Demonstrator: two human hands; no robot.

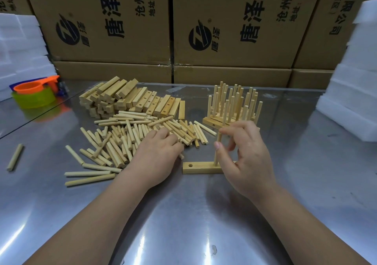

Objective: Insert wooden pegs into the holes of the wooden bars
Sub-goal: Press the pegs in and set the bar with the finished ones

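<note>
A wooden bar (201, 168) lies flat on the metal table in front of me, with one open hole near its left end. A wooden peg (216, 152) stands upright in the bar; my right hand (246, 154) pinches it between thumb and fingers. My left hand (157, 154) reaches into the heap of loose pegs (130, 136), fingers curled over some of them; whether it holds one is hidden. A stack of bare bars (132, 99) lies behind the heap. Finished bars with upright pegs (234, 105) stand at the back right.
Cardboard boxes (183, 30) wall off the back edge of the table. White foam blocks (350, 81) are stacked at the right and far left. Orange and green plastic tape rolls (34, 95) sit at the back left. A stray peg (15, 157) lies at the far left.
</note>
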